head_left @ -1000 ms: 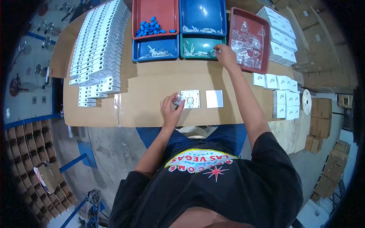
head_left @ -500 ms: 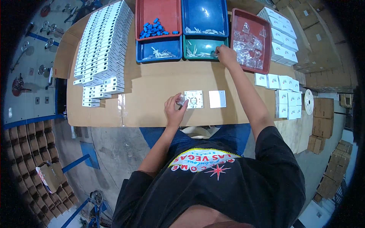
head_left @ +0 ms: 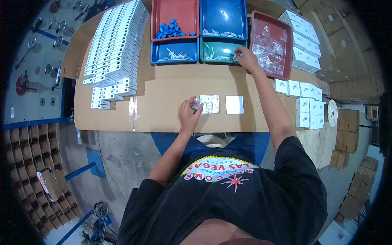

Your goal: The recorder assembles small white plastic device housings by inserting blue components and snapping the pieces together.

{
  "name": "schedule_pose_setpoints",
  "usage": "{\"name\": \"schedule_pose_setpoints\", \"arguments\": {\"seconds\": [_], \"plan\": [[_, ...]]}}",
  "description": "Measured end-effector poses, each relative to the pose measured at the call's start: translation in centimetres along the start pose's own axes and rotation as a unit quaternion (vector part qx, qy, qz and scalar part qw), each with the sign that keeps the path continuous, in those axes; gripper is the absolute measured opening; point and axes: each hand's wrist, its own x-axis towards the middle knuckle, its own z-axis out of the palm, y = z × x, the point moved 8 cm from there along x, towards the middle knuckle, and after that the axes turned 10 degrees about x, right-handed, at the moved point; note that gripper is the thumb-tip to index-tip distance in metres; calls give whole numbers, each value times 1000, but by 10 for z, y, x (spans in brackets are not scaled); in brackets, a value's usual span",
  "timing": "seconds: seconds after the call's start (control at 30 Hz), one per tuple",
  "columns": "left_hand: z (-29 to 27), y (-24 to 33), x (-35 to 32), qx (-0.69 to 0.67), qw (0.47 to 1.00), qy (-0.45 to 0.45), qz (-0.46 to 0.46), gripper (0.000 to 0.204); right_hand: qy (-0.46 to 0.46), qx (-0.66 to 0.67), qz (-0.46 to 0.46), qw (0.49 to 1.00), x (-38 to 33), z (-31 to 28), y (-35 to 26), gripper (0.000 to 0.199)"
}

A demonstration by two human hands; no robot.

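Observation:
My left hand (head_left: 189, 117) rests on the cardboard-covered table, thumb and fingers closed round a small clear plastic bag (head_left: 196, 103). Touching that bag's right side lies a white square plate (head_left: 210, 104) with cut-outs and small fittings in its middle. A plain white square cover (head_left: 234, 105) lies flat a little to the right of it. My right hand (head_left: 247, 60) reaches out to the right end of the green tray (head_left: 219, 62), which holds thin pale pieces and small dark ones. Its fingertips are drawn together over the small parts; what they pinch is too small to make out.
Behind stand a red tray (head_left: 175, 9) with blue pieces and two blue trays (head_left: 223, 16) (head_left: 173, 61) with thin white pieces. Right of my hand is a red tray (head_left: 261, 24) of clear bags. White boxes (head_left: 118, 45) are stacked left, more white boxes (head_left: 304, 49) right.
The whole view has shifted slightly. My right hand stays at the green tray's right end, its fingers a little farther in. My left hand keeps its hold on the clear bag.

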Motion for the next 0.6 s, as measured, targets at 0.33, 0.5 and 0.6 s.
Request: {"name": "schedule_pose_setpoints", "arguments": {"seconds": [0.33, 0.5, 0.6], "plan": [[-4, 7, 5, 6, 999, 31, 7, 41, 0, 404, 14, 914, -73, 26, -20, 35], [-11, 19, 4, 23, 998, 44, 49, 44, -49, 474, 91, 874, -147, 62, -75, 21], [-14, 30, -1, 42, 995, 24, 89, 44, -76, 515, 111, 846, -175, 70, -97, 15]]}}
